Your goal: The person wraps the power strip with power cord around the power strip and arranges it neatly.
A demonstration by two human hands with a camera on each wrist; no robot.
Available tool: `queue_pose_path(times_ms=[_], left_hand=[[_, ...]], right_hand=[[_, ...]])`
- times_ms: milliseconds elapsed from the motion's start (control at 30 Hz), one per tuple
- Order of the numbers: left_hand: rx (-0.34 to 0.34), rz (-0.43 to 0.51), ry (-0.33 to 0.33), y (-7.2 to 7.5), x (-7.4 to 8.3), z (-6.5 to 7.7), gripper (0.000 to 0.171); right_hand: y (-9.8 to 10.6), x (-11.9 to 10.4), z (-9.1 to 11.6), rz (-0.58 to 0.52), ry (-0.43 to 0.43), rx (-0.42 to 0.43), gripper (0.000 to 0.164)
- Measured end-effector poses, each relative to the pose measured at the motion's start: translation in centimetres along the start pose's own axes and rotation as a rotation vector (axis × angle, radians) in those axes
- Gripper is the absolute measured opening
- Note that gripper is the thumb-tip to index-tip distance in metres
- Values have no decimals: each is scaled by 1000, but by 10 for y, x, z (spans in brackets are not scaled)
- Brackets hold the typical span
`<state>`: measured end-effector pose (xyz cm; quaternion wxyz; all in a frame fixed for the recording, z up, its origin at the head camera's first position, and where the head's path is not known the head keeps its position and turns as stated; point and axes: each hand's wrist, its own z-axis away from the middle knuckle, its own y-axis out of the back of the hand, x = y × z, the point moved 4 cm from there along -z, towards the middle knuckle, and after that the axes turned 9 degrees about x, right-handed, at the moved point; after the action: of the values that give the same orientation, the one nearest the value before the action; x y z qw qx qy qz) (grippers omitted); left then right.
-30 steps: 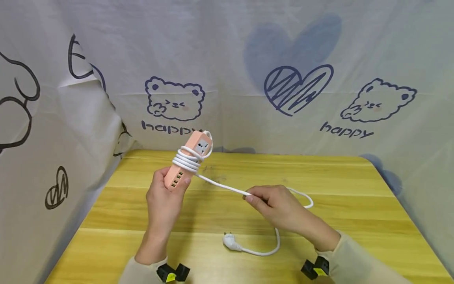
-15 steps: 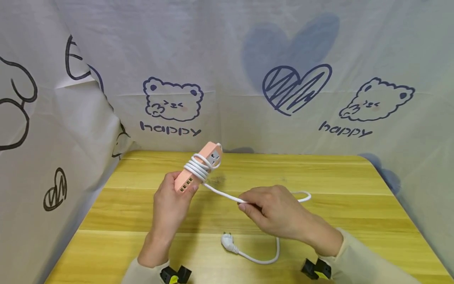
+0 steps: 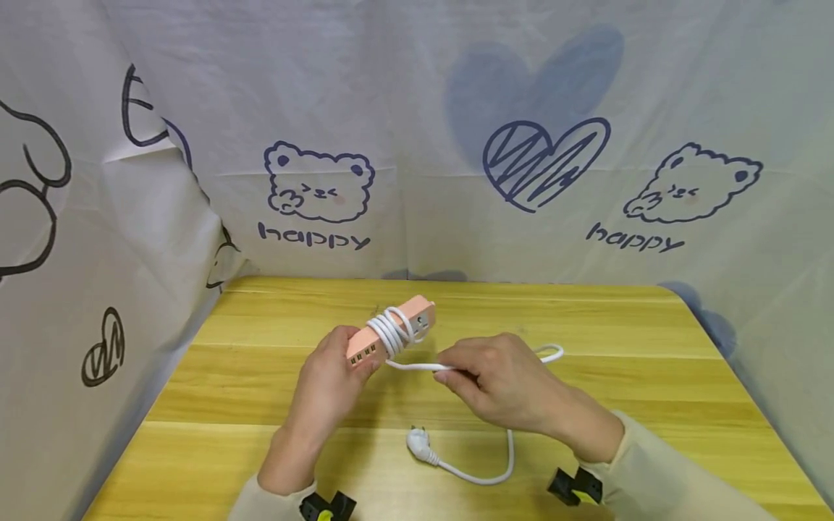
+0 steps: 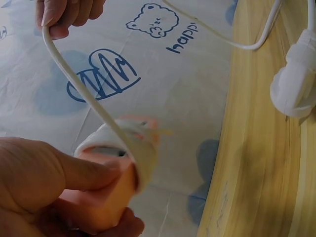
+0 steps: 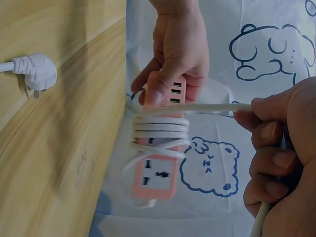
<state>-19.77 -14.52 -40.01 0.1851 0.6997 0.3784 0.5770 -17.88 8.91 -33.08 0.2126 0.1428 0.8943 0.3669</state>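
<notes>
My left hand grips the USB-port end of a pink power strip, holding it tilted above the table. Several turns of white cord wrap around the strip's middle; a white socket face shows past them in the right wrist view. To the right, my right hand pinches the cord between thumb and forefinger, and a short length runs from there to the strip. Beyond this hand the cord loops behind it and down to a white plug, which lies on the table with its prongs pointing away.
The wooden table has a light yellow grain and a rounded far right corner. A pale cloth with drawn bears and hearts hangs behind it and along both sides. Dark camera mounts sit at both wrists.
The power strip has come down and to the right, tipping flatter, and my left hand has moved with it. The cord between the hands is shorter; my right hand has shifted slightly left.
</notes>
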Motion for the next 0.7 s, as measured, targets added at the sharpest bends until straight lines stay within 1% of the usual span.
queue_pose_path(times_ms=[100, 200, 367, 467, 567, 633, 700], left_hand=[[-57, -19, -56, -3, 5, 3, 48], [-115, -25, -92, -6, 7, 6, 48], [-230, -13, -154, -11, 12, 11, 46], [-305, 19, -195, -13, 14, 15, 44], [-374, 74, -238, -14, 16, 18, 39], [-416, 120, -265, -14, 17, 19, 37], [-444, 153, -296, -14, 17, 21, 35]], right_hand=[[1, 0, -2, -30, -6, -12, 5], [1, 0, -2, -50, -13, -18, 4], [3, 3, -5, -38, -20, 1, 4], [3, 9, -5, -32, -27, 20, 4], [2, 15, -5, -26, -48, 36, 3], [2, 21, -5, -31, -82, 34, 4], [0, 27, -5, -36, -133, 21, 5]])
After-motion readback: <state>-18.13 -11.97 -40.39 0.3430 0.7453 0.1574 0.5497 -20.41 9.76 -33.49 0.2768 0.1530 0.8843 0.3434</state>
